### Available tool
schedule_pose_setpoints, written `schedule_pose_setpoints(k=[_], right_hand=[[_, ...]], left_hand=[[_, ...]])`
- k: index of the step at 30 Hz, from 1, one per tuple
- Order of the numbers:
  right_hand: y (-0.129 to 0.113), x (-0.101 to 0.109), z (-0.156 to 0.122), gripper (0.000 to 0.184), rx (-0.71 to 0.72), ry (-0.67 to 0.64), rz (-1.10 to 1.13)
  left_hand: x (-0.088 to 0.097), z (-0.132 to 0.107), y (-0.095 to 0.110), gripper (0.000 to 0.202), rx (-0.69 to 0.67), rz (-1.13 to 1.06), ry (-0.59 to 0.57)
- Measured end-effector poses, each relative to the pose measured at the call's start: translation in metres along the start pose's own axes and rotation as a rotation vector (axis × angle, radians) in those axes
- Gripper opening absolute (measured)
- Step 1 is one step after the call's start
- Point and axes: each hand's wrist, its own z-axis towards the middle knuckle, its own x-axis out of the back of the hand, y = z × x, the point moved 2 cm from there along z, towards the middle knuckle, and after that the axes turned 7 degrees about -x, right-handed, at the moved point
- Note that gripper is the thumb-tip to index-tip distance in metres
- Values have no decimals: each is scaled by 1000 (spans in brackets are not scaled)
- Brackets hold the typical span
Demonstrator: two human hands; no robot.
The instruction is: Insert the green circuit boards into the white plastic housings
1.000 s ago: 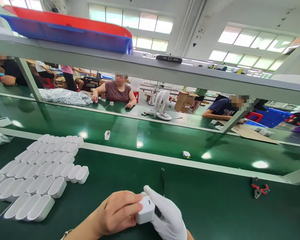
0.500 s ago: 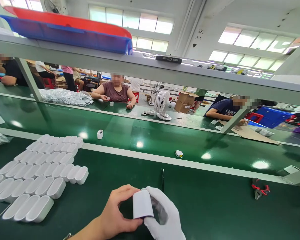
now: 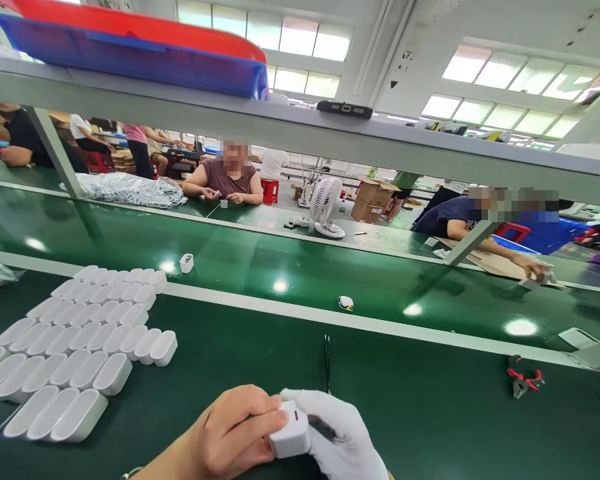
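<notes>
Low in the middle of the head view, a small white plastic housing (image 3: 291, 437) with a narrow dark slot is held between both hands. My left hand (image 3: 235, 430), bare, is closed on its left side, the fingertips lying on the slotted face. On the other side my right hand (image 3: 343, 430), in a white glove, grips the housing from the right. What is inside the housing is hidden. Just beyond the right hand, dark slim tweezers (image 3: 327, 363) lie on the green tabletop. Rows of white oval open shells (image 3: 80, 415) stand to the left.
Red-handled pliers (image 3: 524, 379) lie at right. Across the table runs a green belt (image 3: 240, 267) carrying a white box-shaped part (image 3: 187, 263) and a small round part (image 3: 346, 303). Overhead, a shelf holds blue and red trays (image 3: 145, 63) and a phone (image 3: 345, 109). Co-workers sit opposite.
The housing has been turned, so its slotted face now shows, and my left fingers have moved over it. Both parts on the belt shifted left. The co-worker at right has stretched out an arm.
</notes>
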Motion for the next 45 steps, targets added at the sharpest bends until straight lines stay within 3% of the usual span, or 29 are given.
schedule_pose_setpoints(k=[7,14,16,19,22,24,26,29,31,33,35,38,42,45], right_hand=[[4,-9,-5,24,206,175,-44],[11,-7,-9,36,278,115,-100],[12,-5,-8,47,304,129,-195],[8,-5,-5,53,321,149,-393],[2,-8,1,42,288,15,-469],[2,-6,10,33,235,-37,-446],[10,4,27,25,133,10,-417],[38,39,68,14,-201,212,-534],[59,73,95,22,-432,418,-712],[78,104,116,30,-542,541,-771],[92,126,127,33,-651,604,-814],[101,136,130,33,-756,608,-855],[100,112,138,56,-701,590,-936],[102,78,155,56,-544,378,-918]], left_hand=[[3,-4,2,26,-110,88,-65],[-1,-7,2,29,-101,9,2],[-2,-5,-1,27,24,4,29],[-8,-8,-10,36,392,-118,48],[-21,-16,-17,47,771,-390,4],[-25,-20,-20,56,927,-499,-48],[-19,-19,-25,48,941,-327,-205],[8,-16,-40,28,916,444,-515],[30,-17,-51,35,994,912,-646],[47,-21,-60,43,1077,1120,-745],[56,-26,-66,38,1118,1150,-819],[57,-30,-70,43,1118,1087,-867],[41,-31,-70,47,1046,936,-839],[23,-30,-67,40,938,755,-722]])
